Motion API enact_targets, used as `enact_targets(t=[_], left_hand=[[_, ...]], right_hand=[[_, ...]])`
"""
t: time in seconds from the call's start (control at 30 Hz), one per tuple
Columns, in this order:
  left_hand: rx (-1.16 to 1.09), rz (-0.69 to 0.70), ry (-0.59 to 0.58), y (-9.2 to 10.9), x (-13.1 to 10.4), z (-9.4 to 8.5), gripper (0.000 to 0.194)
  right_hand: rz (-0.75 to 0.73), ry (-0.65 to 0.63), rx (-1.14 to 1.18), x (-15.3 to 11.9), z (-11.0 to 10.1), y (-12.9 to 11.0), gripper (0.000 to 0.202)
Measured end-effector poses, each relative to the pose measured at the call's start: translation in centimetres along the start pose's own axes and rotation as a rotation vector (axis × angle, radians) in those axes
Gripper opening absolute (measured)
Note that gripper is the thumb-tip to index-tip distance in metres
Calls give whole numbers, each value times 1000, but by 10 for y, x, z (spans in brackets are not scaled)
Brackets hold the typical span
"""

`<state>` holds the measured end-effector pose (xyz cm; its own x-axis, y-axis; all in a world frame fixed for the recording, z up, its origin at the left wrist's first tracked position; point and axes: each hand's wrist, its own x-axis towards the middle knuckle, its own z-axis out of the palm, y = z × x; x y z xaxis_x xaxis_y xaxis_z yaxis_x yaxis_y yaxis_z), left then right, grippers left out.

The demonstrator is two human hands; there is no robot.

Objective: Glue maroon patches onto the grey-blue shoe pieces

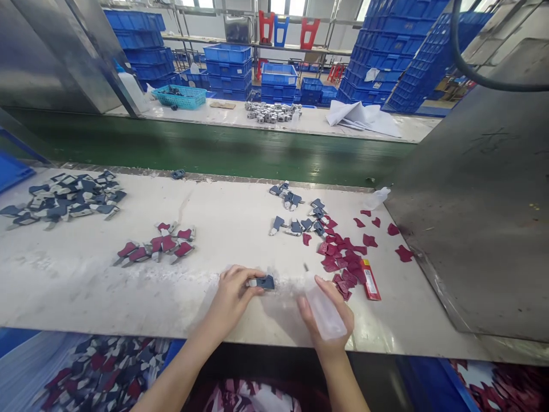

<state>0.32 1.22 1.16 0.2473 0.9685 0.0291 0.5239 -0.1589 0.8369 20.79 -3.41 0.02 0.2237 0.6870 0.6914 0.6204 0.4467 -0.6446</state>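
My left hand (235, 290) pinches a small dark blue and grey plastic part (266, 282) just above the white worktop (240, 229). In my right hand (334, 320) is a translucent white squeeze bottle (323, 312), its narrow tip up and tilted towards the left. The bottle is apart from the held part. Right of the bottle lies a heap of dark red flat pieces (343, 257), with a red and yellow packet (370, 280) beside it. Several blue and grey parts (295, 226) lie beyond my hands. To the left sits a cluster of grey parts with red faces (160, 245).
A large pile of blue and grey parts (68, 197) lies far left. A metal panel (480, 200) bounds the right side. Below the front edge stand bins of parts (103, 366) and red pieces (506, 383). A green conveyor strip (214, 146) runs behind.
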Motion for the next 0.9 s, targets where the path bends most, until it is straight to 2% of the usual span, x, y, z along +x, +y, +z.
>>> enact_targets(t=[0.13, 0.3, 0.47, 0.9], left_hand=[[143, 75, 4, 0, 1, 7, 11], [201, 101, -11, 1, 2, 9, 12], [222, 101, -25, 0, 2, 9, 11], [245, 111, -30, 2, 1, 8, 12]], right_hand=[[63, -94, 47, 1, -6, -10, 32], [159, -35, 44, 6, 3, -15, 17], [148, -50, 47, 9, 9, -15, 13], [130, -68, 65, 9, 9, -14, 11]])
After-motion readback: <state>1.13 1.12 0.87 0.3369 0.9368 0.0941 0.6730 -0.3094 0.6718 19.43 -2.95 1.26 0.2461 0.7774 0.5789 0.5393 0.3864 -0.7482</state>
